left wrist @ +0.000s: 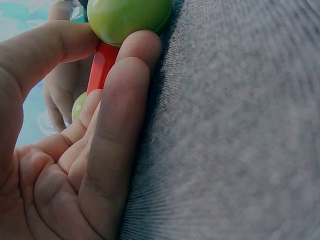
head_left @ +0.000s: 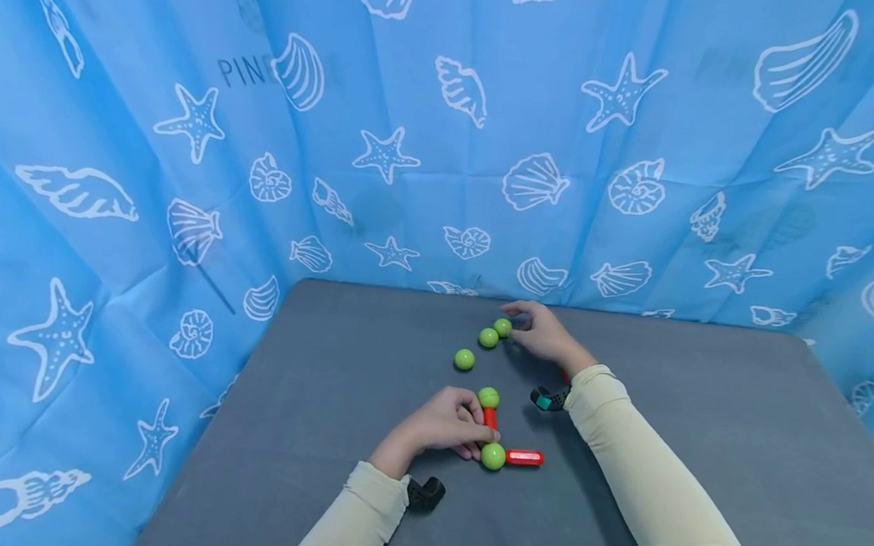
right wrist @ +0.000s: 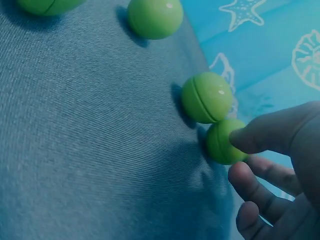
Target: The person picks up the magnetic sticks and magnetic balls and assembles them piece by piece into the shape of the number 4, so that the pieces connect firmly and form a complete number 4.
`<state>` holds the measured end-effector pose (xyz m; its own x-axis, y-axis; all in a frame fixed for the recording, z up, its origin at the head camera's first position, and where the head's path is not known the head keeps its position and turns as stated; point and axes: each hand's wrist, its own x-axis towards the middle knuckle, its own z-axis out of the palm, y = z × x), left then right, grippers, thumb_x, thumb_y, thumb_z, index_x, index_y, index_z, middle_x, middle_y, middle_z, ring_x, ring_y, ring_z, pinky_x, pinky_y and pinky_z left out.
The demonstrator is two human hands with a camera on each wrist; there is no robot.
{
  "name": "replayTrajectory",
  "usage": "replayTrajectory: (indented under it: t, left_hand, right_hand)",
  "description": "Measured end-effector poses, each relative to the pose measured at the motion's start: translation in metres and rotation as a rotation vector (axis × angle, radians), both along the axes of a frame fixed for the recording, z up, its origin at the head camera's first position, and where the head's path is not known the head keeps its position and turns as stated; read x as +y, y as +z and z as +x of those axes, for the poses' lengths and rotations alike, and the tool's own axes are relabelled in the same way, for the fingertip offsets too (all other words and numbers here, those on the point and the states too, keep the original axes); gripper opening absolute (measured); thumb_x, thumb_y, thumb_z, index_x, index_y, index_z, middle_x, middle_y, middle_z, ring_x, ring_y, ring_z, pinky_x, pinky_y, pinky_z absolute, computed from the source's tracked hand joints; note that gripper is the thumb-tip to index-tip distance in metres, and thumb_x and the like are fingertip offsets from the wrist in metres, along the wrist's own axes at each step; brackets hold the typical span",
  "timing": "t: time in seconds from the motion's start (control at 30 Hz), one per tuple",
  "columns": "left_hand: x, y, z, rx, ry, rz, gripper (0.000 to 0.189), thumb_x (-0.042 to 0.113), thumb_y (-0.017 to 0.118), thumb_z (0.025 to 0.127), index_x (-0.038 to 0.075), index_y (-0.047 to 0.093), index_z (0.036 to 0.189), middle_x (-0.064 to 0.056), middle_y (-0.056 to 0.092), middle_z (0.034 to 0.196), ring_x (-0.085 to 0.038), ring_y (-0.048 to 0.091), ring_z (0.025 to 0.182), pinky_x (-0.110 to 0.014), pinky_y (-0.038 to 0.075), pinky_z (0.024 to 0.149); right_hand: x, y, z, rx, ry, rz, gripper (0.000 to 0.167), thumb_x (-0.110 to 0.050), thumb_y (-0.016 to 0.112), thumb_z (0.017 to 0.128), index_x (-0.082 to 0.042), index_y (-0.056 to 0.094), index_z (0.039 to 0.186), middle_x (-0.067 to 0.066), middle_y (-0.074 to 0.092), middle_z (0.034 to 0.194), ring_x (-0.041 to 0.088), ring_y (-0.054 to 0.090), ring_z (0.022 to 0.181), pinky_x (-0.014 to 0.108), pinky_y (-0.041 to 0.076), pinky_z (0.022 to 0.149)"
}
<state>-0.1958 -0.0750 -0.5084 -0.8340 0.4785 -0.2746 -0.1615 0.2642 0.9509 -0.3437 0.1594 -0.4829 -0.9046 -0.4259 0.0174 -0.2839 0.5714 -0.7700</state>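
My left hand [head_left: 452, 424] holds a red rod [head_left: 490, 418] that has a green ball [head_left: 488, 397] at its far end and another green ball [head_left: 493, 456] at its near end. In the left wrist view, the thumb and fingertips lie at the near ball [left wrist: 127, 20] and the red rod [left wrist: 101, 65]. A second red rod [head_left: 524, 457] extends right from the near ball. At the back, my right hand [head_left: 542, 334] reaches to the farthest loose green ball [head_left: 503, 327]. Its thumb overlaps that ball [right wrist: 226, 142] in the right wrist view, the other fingers loosely bent and spread beyond it.
Two more loose green balls, a middle one [head_left: 488, 337] and a nearer one [head_left: 464, 359], lie on the grey cloth-covered table [head_left: 357, 343]. Part of a red piece [head_left: 565, 376] shows beside the right wrist. A blue patterned curtain [head_left: 411, 205] hangs behind the table.
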Motion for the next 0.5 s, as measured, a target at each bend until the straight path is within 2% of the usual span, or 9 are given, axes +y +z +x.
replayTrajectory:
  t: [0.1,0.17,0.37,0.43,0.5]
  left_hand:
    - [0.000,-0.001,0.000,0.001,-0.002,0.001,0.028,0.024,0.087,0.089,0.008,0.064,0.094,-0.011,0.079,0.079,-0.015,0.073,0.061,-0.029,0.063,0.058]
    - [0.000,-0.001,0.000,0.001,-0.004,0.000,0.027,0.024,0.087,0.089,0.009,0.064,0.093,-0.010,0.078,0.078,-0.015,0.073,0.061,-0.029,0.063,0.058]
    - [0.000,-0.003,-0.001,-0.008,-0.019,0.010,0.026,0.022,0.086,0.090,0.010,0.064,0.093,-0.008,0.078,0.076,-0.013,0.072,0.061,-0.028,0.062,0.057]
    - [0.000,-0.002,-0.001,-0.008,-0.016,0.013,0.026,0.022,0.086,0.090,0.009,0.064,0.093,-0.009,0.078,0.076,-0.013,0.072,0.061,-0.028,0.062,0.057]
    - [0.000,-0.002,-0.001,-0.006,-0.012,0.013,0.026,0.022,0.087,0.090,0.008,0.064,0.093,-0.010,0.078,0.077,-0.014,0.073,0.061,-0.027,0.062,0.057]
  right_hand:
    - [-0.001,-0.004,-0.001,-0.002,0.004,0.023,0.045,-0.004,0.065,0.101,0.001,0.060,0.145,0.026,0.060,0.145,0.025,0.069,0.089,0.034,0.059,0.071]
    - [-0.002,-0.006,-0.001,-0.006,0.003,0.018,0.044,-0.005,0.065,0.100,0.001,0.060,0.144,0.025,0.060,0.143,0.026,0.070,0.086,0.036,0.060,0.070]
    - [-0.004,-0.013,0.001,0.037,-0.018,0.010,0.041,-0.010,0.069,0.102,0.003,0.063,0.141,0.025,0.065,0.137,0.039,0.066,0.119,0.051,0.058,0.095]
    - [-0.003,-0.014,0.002,0.034,-0.030,-0.007,0.040,-0.011,0.069,0.103,0.003,0.063,0.140,0.026,0.065,0.136,0.040,0.066,0.120,0.050,0.060,0.093]
    - [-0.003,-0.014,0.003,0.025,-0.042,-0.030,0.040,-0.010,0.069,0.103,0.003,0.062,0.140,0.027,0.064,0.136,0.039,0.068,0.113,0.046,0.062,0.084]
